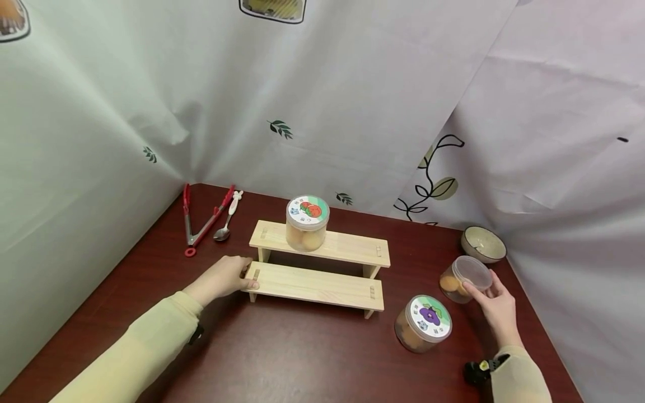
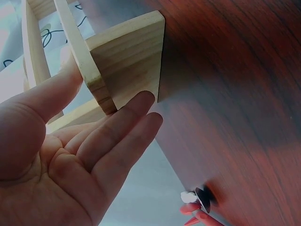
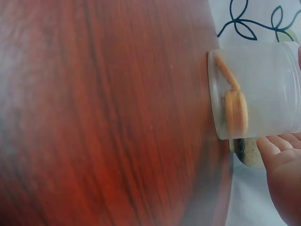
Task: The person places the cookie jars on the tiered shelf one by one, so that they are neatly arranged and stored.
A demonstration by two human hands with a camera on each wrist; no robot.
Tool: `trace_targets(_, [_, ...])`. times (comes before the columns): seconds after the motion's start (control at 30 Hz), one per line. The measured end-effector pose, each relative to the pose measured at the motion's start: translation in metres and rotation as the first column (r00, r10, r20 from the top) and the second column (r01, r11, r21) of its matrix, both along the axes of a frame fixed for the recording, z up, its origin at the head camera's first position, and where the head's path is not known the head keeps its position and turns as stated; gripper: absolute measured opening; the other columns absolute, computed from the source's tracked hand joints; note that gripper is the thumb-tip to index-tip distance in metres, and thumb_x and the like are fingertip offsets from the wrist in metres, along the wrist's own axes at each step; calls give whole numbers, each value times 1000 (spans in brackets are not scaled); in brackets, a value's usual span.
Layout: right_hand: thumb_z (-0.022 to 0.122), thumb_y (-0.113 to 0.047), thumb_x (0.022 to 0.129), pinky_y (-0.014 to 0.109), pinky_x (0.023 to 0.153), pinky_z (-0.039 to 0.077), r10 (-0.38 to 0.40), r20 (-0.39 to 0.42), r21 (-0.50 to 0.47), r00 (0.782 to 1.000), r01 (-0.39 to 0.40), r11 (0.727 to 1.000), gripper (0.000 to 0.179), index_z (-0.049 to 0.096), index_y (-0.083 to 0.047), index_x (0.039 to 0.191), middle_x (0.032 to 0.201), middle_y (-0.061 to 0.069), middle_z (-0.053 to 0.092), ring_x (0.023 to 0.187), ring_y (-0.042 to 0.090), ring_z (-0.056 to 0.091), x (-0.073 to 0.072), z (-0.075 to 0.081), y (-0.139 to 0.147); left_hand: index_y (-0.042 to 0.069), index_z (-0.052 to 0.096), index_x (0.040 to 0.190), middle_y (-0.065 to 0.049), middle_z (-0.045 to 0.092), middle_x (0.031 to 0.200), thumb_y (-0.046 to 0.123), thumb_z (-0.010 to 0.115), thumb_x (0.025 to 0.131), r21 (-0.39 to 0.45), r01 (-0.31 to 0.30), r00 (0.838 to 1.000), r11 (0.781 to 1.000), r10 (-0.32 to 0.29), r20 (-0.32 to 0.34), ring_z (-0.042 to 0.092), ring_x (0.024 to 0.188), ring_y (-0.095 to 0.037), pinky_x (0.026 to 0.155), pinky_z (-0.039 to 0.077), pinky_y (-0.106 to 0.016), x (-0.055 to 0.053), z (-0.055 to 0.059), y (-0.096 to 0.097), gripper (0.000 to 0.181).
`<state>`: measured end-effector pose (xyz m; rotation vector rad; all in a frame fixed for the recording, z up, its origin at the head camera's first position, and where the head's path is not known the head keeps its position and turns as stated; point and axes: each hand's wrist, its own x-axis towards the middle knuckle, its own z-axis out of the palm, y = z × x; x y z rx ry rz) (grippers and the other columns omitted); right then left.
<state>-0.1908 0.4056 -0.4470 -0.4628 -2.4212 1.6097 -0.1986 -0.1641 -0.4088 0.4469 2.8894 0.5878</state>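
Note:
My left hand (image 1: 230, 276) grips the left end of a two-step wooden shelf (image 1: 317, 284). Its thumb lies on the lower plank, as the left wrist view also shows, with the other fingers (image 2: 117, 132) fairly straight on the far side of the plank's end. At the right, my right hand (image 1: 496, 305) holds a clear plastic jar (image 1: 466, 277) near its rim, thumb on one side and fingers on the other. A few round orange-brown cookies (image 3: 236, 113) lie in the bottom of this jar. Whether its base touches the table cannot be told.
A jar with a tomato-picture lid (image 1: 308, 223) stands on the upper plank. Another, with a purple-picture lid (image 1: 423, 323), stands right of the shelf. A bowl (image 1: 484, 244) sits at the back right. Red-handled tongs (image 1: 194, 235) and a spoon (image 1: 228, 218) lie at the back left.

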Motion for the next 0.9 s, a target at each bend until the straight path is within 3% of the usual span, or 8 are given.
trace_targets(0.37, [72,-20,86,2,84,36,-26,-22,-34,999,26,999,78,28,-11,149,149,18,32,136,16,34,-3,-1,-1,-9,61,113,-16,66,96,31,77,78,-40,-17,1000,999,18,23,60,84,-24,77,48,-43,-4,-1,1,56])
trace_targets(0.67, [73,-23,84,3,87,35,-43,-12,-58,999,42,997,77,31,-14,149,151,14,30,137,19,31,-1,0,-6,-9,61,112,-17,67,97,31,78,77,-44,-16,999,999,17,35,61,85,-24,78,48,-44,-4,0,1,56])
trace_targets(0.9, [74,-21,83,4,86,37,-55,-45,-58,997,52,997,74,36,-15,147,149,10,36,133,9,37,2,7,-10,-9,60,113,-17,66,99,32,78,77,-58,-20,999,998,23,48,60,85,-24,78,48,-44,-5,1,2,58])
